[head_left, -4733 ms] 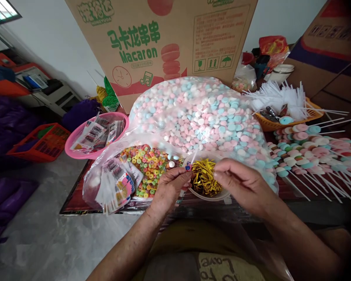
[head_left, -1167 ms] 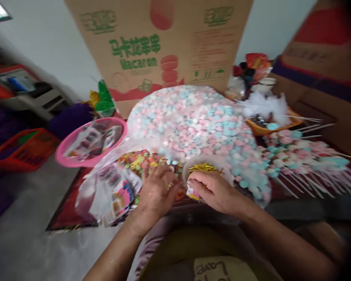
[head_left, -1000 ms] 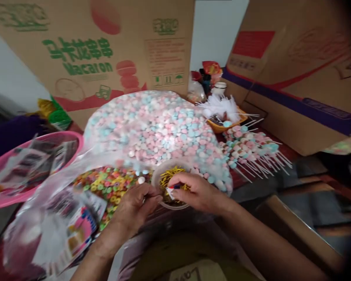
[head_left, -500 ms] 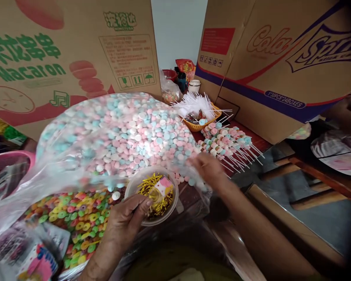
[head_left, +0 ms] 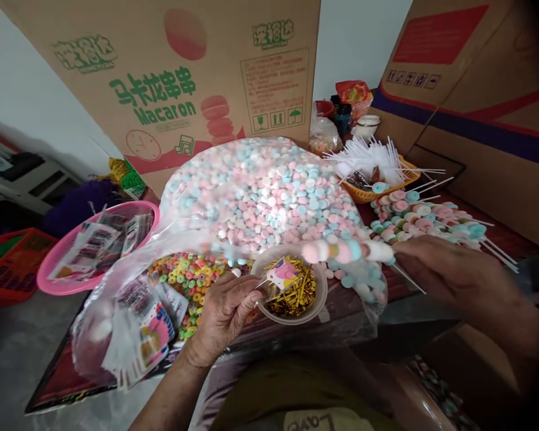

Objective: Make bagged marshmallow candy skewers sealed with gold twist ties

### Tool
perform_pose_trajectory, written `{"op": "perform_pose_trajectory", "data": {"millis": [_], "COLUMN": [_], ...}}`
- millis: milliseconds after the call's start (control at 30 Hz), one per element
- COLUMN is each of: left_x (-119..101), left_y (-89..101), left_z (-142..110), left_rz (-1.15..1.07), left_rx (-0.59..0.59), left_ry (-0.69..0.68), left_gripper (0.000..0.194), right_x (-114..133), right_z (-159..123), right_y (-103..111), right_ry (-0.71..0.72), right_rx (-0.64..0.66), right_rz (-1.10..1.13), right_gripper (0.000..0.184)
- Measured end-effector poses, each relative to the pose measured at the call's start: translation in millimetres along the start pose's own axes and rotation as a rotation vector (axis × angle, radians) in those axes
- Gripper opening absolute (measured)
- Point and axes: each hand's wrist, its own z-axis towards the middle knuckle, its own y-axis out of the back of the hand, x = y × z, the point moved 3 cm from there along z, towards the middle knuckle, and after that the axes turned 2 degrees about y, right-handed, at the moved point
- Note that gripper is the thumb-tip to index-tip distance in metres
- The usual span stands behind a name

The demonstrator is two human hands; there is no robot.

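Note:
Between the thumb and fingers of my left hand (head_left: 229, 308) is a small clear bag with a pink and yellow print (head_left: 282, 274). It is over a round plastic tub (head_left: 321, 299) of gold twist ties (head_left: 299, 297). My right hand (head_left: 453, 272), smeared by motion, holds a candy skewer (head_left: 348, 251) by its stick end. Pink, white and blue sweets are threaded on it, and it points left above the tub. Finished-looking skewers (head_left: 435, 218) lie in a pile behind my right hand. Past the tub spreads a big clear bag of pastel sweets (head_left: 269, 197).
Ring candies (head_left: 184, 269) and a stack of printed bags (head_left: 146, 335) lie left of the tub. A pink basket (head_left: 45, 275) holds more packets. White sticks (head_left: 368, 158) fill an orange basket (head_left: 363, 194). Cardboard boxes, including a Macaron box (head_left: 220, 66), stand behind.
The view has swung left. My right hand, earlier near the skewer pile with no skewer visible in it, now holds a candy skewer. My left hand keeps the small bag over the tub.

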Motion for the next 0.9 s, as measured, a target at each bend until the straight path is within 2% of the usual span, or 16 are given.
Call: {"op": "perform_pose_trajectory", "data": {"millis": [67, 100, 200, 367, 533, 700, 800, 900], "left_x": [1, 1, 2, 3, 1, -3, -6, -9], "left_y": [4.6, 6.5, 11.7, 17.9, 20.5, 15.5, 9.8, 1.0], "left_z": [0, -1, -2, -4, -2, 1, 5, 9], "left_rz": [-0.001, 0.004, 0.044, 0.096, 0.109, 0.089, 0.041, -0.016], "left_rx": [-0.005, -0.007, -0.012, 0.022, 0.065, 0.092, 0.11, 0.21], "left_ry": [-0.027, -0.036, -0.039, -0.066, -0.098, -0.12, -0.126, -0.06], "left_gripper": [0.015, 0.015, 0.014, 0.014, 0.014, 0.015, 0.014, 0.024], "right_x": [23, 30, 40, 39, 29, 37, 42, 46], "right_z": [5, 7, 12, 16, 17, 23, 26, 25], "right_y": [7, 9, 11, 13, 18, 22, 15, 0], "right_ry": [0.207, 0.263, 0.315, 0.437, 0.413, 0.497, 0.451, 0.394], "right_rx": [-0.042, -0.043, -0.011, 0.03, 0.048, 0.064, 0.132, 0.193], "right_rz": [-0.016, -0.038, -0.048, -0.09, -0.047, -0.004, 0.06, 0.153], "right_gripper": [0.02, 0.022, 0.027, 0.032, 0.026, 0.026, 0.022, 0.023]}}
